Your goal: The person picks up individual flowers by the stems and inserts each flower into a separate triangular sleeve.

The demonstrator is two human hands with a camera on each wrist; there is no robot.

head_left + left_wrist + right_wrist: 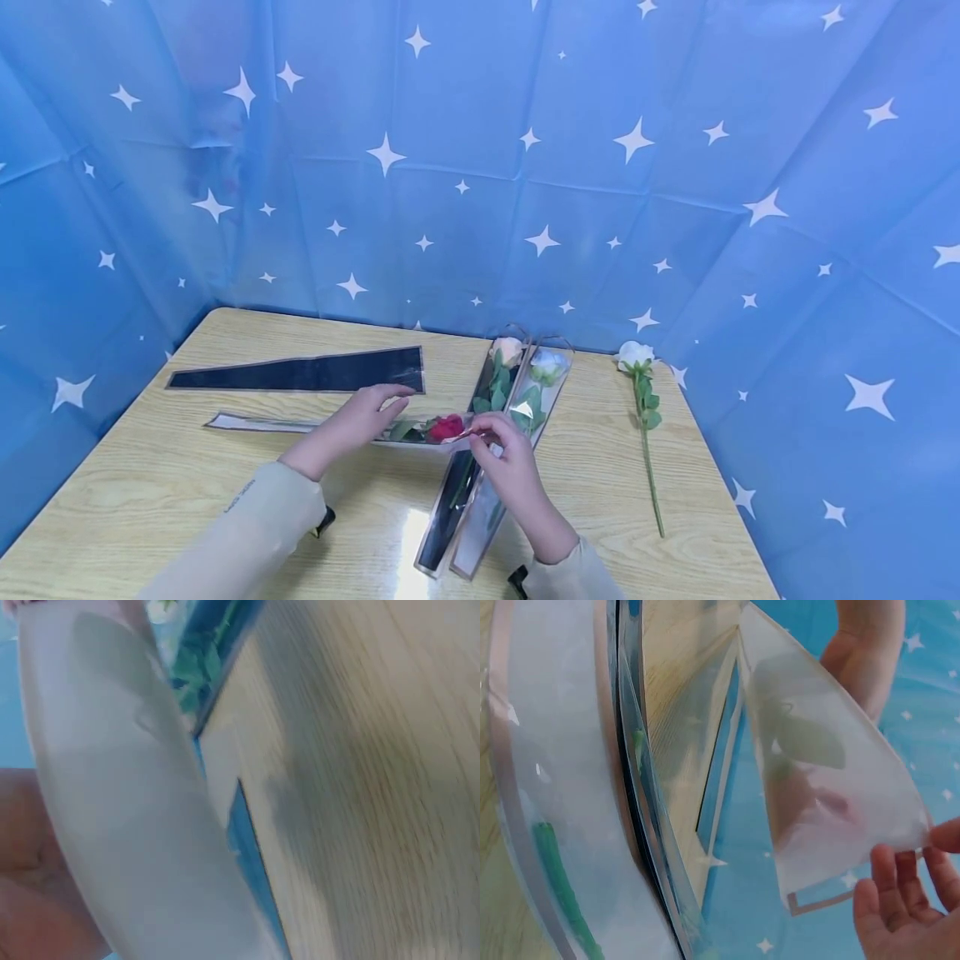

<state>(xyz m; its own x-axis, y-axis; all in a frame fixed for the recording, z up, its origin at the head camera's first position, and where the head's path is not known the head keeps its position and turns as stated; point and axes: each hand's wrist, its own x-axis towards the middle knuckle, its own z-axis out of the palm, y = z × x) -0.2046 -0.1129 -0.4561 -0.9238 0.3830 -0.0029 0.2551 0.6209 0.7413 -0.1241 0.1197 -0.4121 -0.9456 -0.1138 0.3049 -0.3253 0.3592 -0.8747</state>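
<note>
A red rose [446,428] lies inside a white-backed clear flower sleeve [810,750], which stretches sideways across the near-middle of the table. My right hand [512,463] pinches the edge of the sleeve's wide end, beside the bloom. In the right wrist view the sleeve is raised and the rose shows blurred through it. My left hand [367,414] is over the sleeve's middle, fingers extended and thumb apart; whether it touches the film cannot be told. Under the sleeve's wide end lie a wrapped pale peach rose [507,352] and a wrapped pale blue rose [549,365].
A flat black sleeve [300,372] lies at the back left of the wooden table [360,517]. To the right rests a loose white rose [636,354] with a long green stem. A blue curtain with white stars [465,125] hangs behind the table and at both sides.
</note>
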